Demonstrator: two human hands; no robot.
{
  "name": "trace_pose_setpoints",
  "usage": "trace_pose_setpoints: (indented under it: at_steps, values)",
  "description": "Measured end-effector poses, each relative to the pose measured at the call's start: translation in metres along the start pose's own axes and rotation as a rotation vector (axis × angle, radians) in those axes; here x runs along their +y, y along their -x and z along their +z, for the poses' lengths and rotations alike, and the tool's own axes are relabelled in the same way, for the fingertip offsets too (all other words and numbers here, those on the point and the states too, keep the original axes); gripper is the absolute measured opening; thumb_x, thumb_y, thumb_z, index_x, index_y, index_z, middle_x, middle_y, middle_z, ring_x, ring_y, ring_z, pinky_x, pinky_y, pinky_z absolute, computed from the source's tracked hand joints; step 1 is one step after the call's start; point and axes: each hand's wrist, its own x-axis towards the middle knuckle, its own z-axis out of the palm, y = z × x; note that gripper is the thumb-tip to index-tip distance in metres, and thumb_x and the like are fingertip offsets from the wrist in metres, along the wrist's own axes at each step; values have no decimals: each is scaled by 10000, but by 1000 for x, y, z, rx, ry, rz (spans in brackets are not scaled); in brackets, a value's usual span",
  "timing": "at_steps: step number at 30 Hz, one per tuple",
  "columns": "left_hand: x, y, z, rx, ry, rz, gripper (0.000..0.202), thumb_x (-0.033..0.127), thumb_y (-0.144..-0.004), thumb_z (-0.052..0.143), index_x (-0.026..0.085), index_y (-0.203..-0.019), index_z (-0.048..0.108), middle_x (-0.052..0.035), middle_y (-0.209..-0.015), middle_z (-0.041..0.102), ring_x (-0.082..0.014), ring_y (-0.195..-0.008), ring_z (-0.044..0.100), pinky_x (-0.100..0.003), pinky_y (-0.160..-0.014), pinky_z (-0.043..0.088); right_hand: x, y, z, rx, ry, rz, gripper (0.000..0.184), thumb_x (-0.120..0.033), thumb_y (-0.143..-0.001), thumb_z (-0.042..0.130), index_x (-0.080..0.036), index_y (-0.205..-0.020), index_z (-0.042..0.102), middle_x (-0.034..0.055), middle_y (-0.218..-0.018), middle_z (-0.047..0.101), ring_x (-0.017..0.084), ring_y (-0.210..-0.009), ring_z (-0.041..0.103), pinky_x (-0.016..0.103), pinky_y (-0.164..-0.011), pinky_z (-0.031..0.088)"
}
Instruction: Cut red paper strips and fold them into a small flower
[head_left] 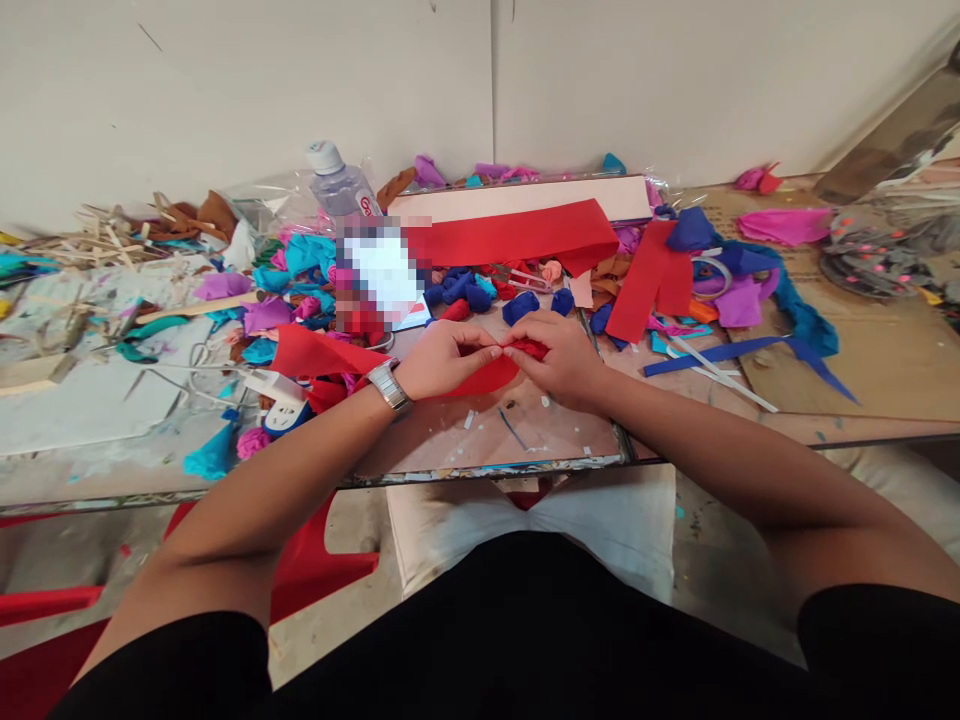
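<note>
Both my hands meet at the middle of the worktable over a long strip of red crepe paper (322, 353). My left hand (442, 358), with a metal watch on its wrist, pinches the strip from the left. My right hand (559, 357) pinches a bunched, rolled end of the same strip, fingertips almost touching the left ones. The strip trails off to the left across the table. Just beyond my fingers lie several small blue crepe rolls (520, 305) and a red one.
A wide red crepe sheet (517, 238) and a pale board lie behind. A clear water bottle (339, 184) stands at the back left. Scraps of pink, teal, purple and blue paper litter the table (480, 440). Scissors (199, 360) lie left. A red plastic chair (315, 570) stands below.
</note>
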Motion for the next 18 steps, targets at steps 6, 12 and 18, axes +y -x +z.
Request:
trace_pose_setpoints:
  at_steps: [6,12,18]
  values:
    - [5,4,2,53,-191,64,259,355,-988,631,182,-963,823,-21,-853,795,-132,-699,643,-254,-672,447,0,0,1,-4,-9,9,117,-286,-969,655,-201,-935,728,65,-907,742,237,-896,668,371,-843,483]
    - [8,6,5,85,-308,61,253,349,-1001,619,207,-978,826,-14,-847,795,-139,-693,637,-280,-668,406,0,0,2,-8,-25,30,116,-278,-962,660,-195,-927,732,65,-894,739,235,-884,662,370,-824,481]
    - [5,5,5,83,-332,56,262,362,-1010,614,204,-965,819,-10,-837,789,-139,-679,622,-290,-661,386,2,0,1,12,-21,22,116,-291,-956,680,-204,-937,753,58,-887,744,232,-884,661,371,-824,495]
